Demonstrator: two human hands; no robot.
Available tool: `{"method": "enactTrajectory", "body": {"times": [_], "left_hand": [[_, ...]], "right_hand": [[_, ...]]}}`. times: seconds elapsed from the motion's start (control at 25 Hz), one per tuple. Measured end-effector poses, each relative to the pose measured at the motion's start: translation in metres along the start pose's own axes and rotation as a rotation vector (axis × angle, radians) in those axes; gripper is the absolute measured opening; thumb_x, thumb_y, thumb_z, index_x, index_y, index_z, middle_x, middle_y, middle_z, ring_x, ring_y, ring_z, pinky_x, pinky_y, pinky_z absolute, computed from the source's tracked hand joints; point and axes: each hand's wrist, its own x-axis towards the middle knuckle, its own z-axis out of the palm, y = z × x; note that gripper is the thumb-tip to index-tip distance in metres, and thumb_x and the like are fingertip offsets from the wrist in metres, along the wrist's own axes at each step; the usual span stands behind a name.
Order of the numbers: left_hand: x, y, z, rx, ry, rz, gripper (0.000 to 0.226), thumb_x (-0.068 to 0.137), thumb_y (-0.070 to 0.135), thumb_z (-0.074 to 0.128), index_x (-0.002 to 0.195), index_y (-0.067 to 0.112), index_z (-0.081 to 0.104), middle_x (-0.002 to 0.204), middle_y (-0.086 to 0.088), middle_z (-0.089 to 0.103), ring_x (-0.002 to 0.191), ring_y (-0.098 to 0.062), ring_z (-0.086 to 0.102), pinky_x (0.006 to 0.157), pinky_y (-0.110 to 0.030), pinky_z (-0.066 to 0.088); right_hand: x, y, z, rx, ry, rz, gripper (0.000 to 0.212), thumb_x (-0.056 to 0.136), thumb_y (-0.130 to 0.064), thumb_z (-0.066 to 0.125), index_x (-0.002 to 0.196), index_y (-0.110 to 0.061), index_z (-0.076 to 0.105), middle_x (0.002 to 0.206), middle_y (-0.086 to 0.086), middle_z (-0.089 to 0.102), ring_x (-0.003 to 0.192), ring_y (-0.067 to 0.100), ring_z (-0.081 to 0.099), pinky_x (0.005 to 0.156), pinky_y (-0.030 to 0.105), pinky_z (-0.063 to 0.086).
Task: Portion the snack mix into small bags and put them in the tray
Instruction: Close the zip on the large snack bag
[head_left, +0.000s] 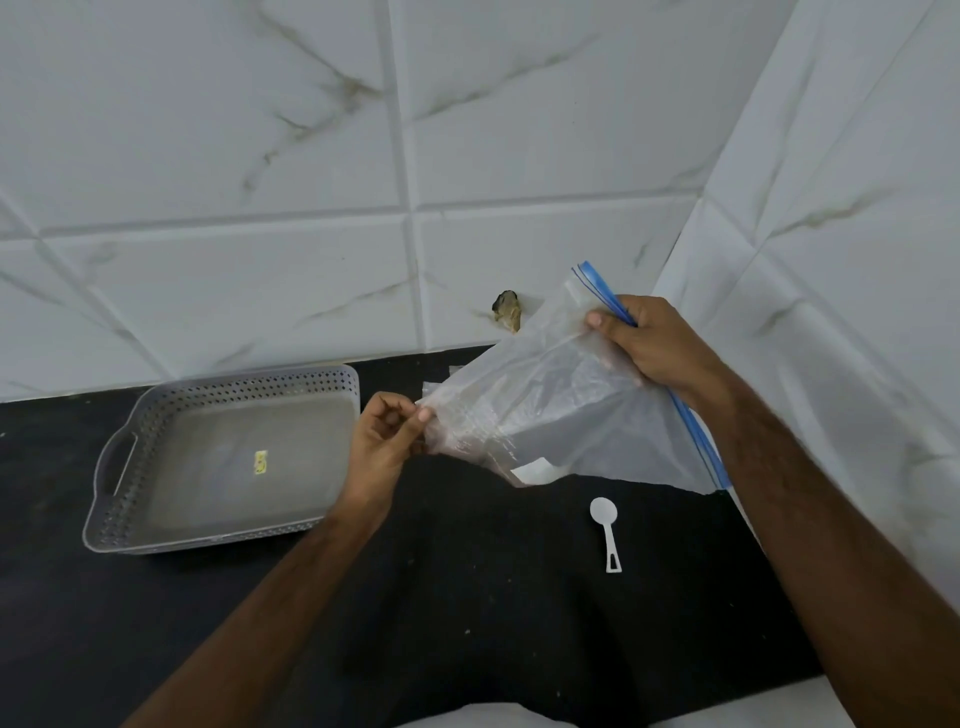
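Zip bag (561, 395) — both hands gripping, unlabelled

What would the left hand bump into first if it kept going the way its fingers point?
The left hand points right, and its fingertips already pinch the edge of the clear zip bag, so the bag comes first. Beyond it sits the right hand, though depth is unclear.

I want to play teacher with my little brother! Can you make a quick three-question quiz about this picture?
1. True or false: the grey tray already holds filled bags.
2. Which hand grips the blue zip edge of the big clear bag? A) left B) right
3. What white tool lies on the black counter, untouched?

Key:
1. False; only a small yellow sticker shows inside.
2. B, the right hand; the left hand pinches the other end.
3. A scoop.
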Motion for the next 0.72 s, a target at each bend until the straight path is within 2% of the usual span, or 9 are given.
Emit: {"method": "enactTrajectory", "body": {"times": [0.08,0.16,0.28,0.36,0.44,0.52,0.56,0.64,0.72], "left_hand": [[0.000,0.001,0.000,-0.004,0.030,0.013,0.013,0.086,0.009,0.071,0.095,0.011,0.062,0.086,-0.002,0.069,0.076,-0.010,0.066,0.063,-0.024,0.056],[0.001,0.001,0.000,-0.007,0.053,0.015,0.022,0.082,0.010,0.074,0.103,0.010,0.067,0.089,-0.003,0.070,0.080,-0.011,0.067,0.067,-0.023,0.058],[0.004,0.001,-0.004,-0.040,0.007,-0.020,0.030,0.081,0.014,0.074,0.111,0.007,0.070,0.100,-0.009,0.074,0.091,-0.017,0.070,0.077,-0.027,0.060],[0.004,0.003,-0.007,-0.118,-0.038,-0.083,0.026,0.081,0.022,0.074,0.102,0.009,0.074,0.102,-0.008,0.076,0.093,-0.018,0.073,0.079,-0.029,0.061],[0.004,0.007,-0.008,-0.128,-0.074,-0.110,0.015,0.079,0.031,0.072,0.084,0.018,0.075,0.092,-0.005,0.076,0.083,-0.015,0.072,0.074,-0.029,0.061],[0.004,0.009,-0.010,-0.072,-0.086,-0.105,0.014,0.085,0.032,0.068,0.078,0.020,0.069,0.084,-0.002,0.071,0.077,-0.014,0.068,0.071,-0.030,0.059],[0.004,0.008,-0.010,-0.038,-0.072,-0.106,0.015,0.091,0.029,0.065,0.079,0.019,0.066,0.083,-0.002,0.069,0.076,-0.015,0.066,0.070,-0.031,0.059],[0.005,0.009,-0.009,0.004,0.007,-0.133,0.020,0.102,0.020,0.054,0.083,0.016,0.059,0.081,-0.002,0.068,0.075,-0.016,0.065,0.068,-0.033,0.057],[0.006,0.009,-0.008,-0.002,0.090,-0.179,0.022,0.106,0.016,0.048,0.085,0.015,0.056,0.080,-0.002,0.068,0.075,-0.018,0.064,0.068,-0.033,0.055]], "right_hand": [[0.000,0.000,0.002,-0.026,0.019,-0.017,0.023,0.101,-0.035,0.056,0.087,-0.028,0.073,0.076,0.008,0.067,0.068,0.012,0.062,0.071,0.029,0.049],[0.000,0.002,0.004,-0.035,0.028,-0.017,0.023,0.102,-0.034,0.055,0.090,-0.028,0.074,0.079,0.003,0.068,0.071,0.015,0.064,0.071,0.029,0.051],[0.000,0.003,0.005,-0.027,0.045,-0.011,0.024,0.102,-0.036,0.054,0.099,-0.022,0.074,0.095,0.011,0.072,0.089,0.026,0.069,0.088,0.042,0.056],[0.000,0.001,0.004,-0.019,0.052,-0.011,0.024,0.101,-0.037,0.054,0.099,-0.023,0.074,0.097,0.007,0.073,0.091,0.023,0.069,0.092,0.045,0.056],[-0.002,0.000,0.003,-0.003,0.039,-0.017,0.023,0.101,-0.038,0.054,0.096,-0.028,0.074,0.098,0.008,0.073,0.092,0.025,0.070,0.093,0.046,0.056],[-0.002,0.001,0.001,-0.015,0.015,-0.044,0.025,0.100,-0.043,0.054,0.093,-0.031,0.074,0.098,0.018,0.071,0.092,0.033,0.069,0.091,0.049,0.057],[-0.003,0.001,0.001,-0.021,0.009,-0.062,0.026,0.100,-0.044,0.053,0.093,-0.032,0.075,0.093,0.017,0.071,0.089,0.032,0.069,0.087,0.047,0.058],[-0.006,-0.002,-0.002,-0.008,-0.016,-0.075,0.028,0.102,-0.041,0.052,0.094,-0.029,0.076,0.074,0.004,0.069,0.071,0.017,0.067,0.073,0.034,0.057],[-0.009,-0.007,-0.005,0.012,-0.081,-0.062,0.031,0.102,-0.041,0.051,0.098,-0.027,0.077,0.071,0.010,0.065,0.066,0.012,0.065,0.070,0.030,0.055]]}}
